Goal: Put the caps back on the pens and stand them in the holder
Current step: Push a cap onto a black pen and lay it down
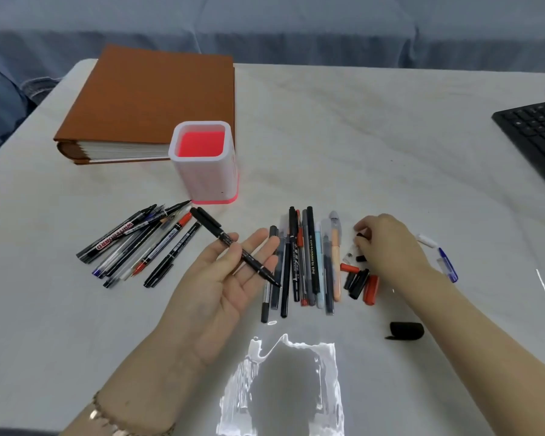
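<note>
My left hand (224, 278), palm up, pinches a thin black pen (216, 229) between thumb and fingers; the pen slants up-left towards the holder. My right hand (387, 243) reaches into a heap of loose caps (361, 280), black and red, its fingertips pinching a small black cap (361, 236). The white holder (203, 180), pink inside and at its base, stands empty behind the pens. A row of several pens (302, 259) lies between my hands. Another bunch of pens (139, 243) lies at the left.
A brown binder (145, 99) lies behind the holder. A black keyboard (535, 130) sits at the right edge. A large black cap (406, 330) lies under my right forearm. A blue pen (447, 264) and a white cap (427, 240) rest to the right of my right hand.
</note>
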`<state>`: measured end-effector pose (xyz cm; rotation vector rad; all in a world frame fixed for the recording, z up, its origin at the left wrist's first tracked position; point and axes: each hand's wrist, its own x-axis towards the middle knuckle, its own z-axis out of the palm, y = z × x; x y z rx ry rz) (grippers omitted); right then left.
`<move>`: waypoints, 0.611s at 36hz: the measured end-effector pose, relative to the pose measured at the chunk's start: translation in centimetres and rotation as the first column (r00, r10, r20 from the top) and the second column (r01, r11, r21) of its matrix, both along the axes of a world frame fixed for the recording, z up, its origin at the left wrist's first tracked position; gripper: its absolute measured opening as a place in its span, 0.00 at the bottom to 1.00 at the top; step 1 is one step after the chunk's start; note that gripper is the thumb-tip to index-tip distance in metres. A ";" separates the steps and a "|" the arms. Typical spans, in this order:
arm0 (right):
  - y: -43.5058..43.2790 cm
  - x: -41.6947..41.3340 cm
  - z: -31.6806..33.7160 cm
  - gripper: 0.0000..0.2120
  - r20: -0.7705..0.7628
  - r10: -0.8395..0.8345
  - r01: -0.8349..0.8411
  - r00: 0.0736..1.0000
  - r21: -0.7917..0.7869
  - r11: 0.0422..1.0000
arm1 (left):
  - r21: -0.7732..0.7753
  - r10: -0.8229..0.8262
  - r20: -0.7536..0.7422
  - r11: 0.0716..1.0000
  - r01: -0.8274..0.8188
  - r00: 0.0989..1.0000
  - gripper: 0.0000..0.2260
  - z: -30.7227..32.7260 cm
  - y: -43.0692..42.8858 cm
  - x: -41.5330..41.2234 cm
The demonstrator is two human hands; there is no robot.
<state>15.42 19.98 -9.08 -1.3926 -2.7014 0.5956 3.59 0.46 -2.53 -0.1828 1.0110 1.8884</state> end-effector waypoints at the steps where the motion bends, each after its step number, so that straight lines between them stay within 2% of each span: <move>1: 0.0 0.1 0.0 0.12 -0.009 -0.002 0.002 1.000 0.001 1.000 | 0.005 0.007 0.016 1.000 -0.007 1.000 0.09 0.0 0.0 0.0; 6: -0.6 1.1 1.1 0.12 -0.095 -0.032 0.032 0.995 0.001 0.999 | 0.012 0.011 0.058 1.000 -0.011 0.998 0.09 0.0 0.0 0.4; 9: -2.0 2.0 2.9 0.11 -0.289 -0.073 0.050 0.955 -0.086 0.995 | 0.028 0.021 0.088 0.999 -0.023 0.996 0.09 0.1 -0.1 0.6; 13: -5.0 3.0 5.0 0.05 -0.503 -0.229 0.038 0.833 -0.360 0.932 | 0.037 0.067 0.115 0.997 -0.072 0.991 0.07 0.0 0.2 0.9; 17: -8.0 3.6 5.9 0.05 -0.602 -0.487 -0.019 0.633 -0.640 0.768 | 0.027 0.113 0.102 0.993 -0.116 0.988 0.08 -0.3 0.5 1.0; 19: -9.3 3.6 5.8 0.03 -0.606 -0.564 -0.085 0.561 -0.719 0.690 | 0.026 0.128 0.095 0.991 -0.131 0.987 0.08 -0.4 0.5 1.0; 22: -10.9 3.3 5.6 0.04 -0.617 -0.585 -0.122 0.525 -0.736 0.666 | 0.025 0.140 0.073 0.990 -0.142 0.987 0.08 -0.3 0.5 1.2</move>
